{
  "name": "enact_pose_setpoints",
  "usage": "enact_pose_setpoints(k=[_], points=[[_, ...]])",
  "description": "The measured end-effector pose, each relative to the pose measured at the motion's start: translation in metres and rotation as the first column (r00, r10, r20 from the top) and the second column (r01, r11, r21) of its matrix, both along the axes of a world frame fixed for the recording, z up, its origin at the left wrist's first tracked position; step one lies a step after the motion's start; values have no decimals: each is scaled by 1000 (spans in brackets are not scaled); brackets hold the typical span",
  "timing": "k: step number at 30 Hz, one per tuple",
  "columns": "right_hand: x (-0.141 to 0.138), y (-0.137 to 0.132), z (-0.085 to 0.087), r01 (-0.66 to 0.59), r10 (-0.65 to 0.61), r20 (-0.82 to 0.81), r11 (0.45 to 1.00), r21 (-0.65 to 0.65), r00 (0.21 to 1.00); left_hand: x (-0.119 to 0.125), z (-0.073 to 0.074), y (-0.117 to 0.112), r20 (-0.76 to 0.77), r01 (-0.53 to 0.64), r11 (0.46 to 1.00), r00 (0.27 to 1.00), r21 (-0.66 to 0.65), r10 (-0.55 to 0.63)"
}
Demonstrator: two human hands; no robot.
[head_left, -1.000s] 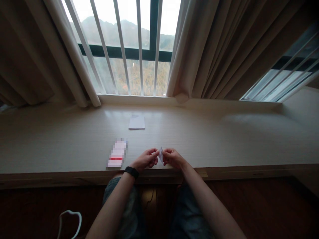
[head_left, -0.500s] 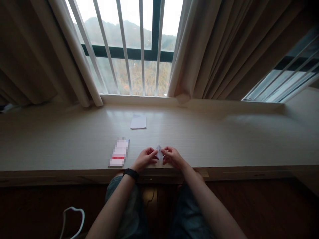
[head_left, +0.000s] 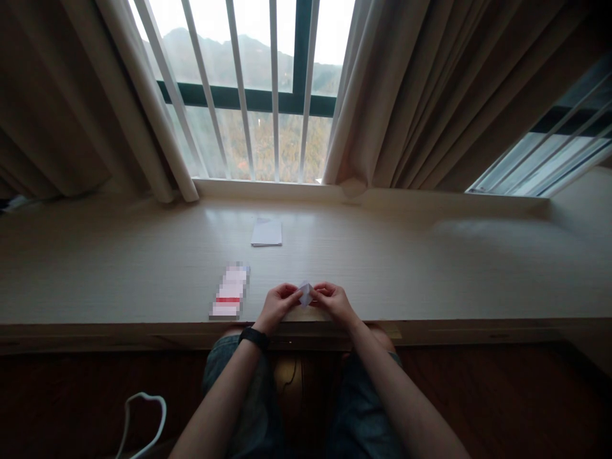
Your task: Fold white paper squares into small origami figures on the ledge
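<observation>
Pinching paper (head_left: pixel 305 293) with left hand (head_left: pixel 276 306) and right hand (head_left: pixel 335 302) over desk (head_left: pixel 430 274) edge; could tear or slip from uneven squeeze.

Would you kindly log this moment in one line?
left hand: pinching folded paper | right hand: pinching folded paper | behind: white sheet on ledge

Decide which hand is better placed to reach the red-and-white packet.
Left, probably: the left hand is nearer the red-and-white packet, while the right hand sits farther off. Both pinch the small folded paper.
</observation>
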State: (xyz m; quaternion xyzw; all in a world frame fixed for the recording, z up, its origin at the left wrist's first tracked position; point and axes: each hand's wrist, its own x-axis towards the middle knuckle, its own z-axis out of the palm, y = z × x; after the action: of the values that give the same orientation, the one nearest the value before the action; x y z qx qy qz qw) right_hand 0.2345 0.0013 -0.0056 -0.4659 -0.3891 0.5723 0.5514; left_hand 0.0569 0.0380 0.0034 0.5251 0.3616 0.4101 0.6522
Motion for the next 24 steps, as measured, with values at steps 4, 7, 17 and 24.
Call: enact_pose_setpoints(k=[4,7,17,24], points=[[2,-1,-2,15,-18,90,999,35,996,0,0,-2,11,-22,1000,1000,11,22],[2,-1,-3,45,-53,156,997,55,986,0,-2,-2,8,-24,999,1000,27,24],[-8,3,-6,89,-94,165,995,39,982,-1,-4,-1,-90,10,999,996,48,-6],[-7,5,-13,73,-94,305,994,81,948,5,-15,-2,-118,-83,978,987,191,107]])
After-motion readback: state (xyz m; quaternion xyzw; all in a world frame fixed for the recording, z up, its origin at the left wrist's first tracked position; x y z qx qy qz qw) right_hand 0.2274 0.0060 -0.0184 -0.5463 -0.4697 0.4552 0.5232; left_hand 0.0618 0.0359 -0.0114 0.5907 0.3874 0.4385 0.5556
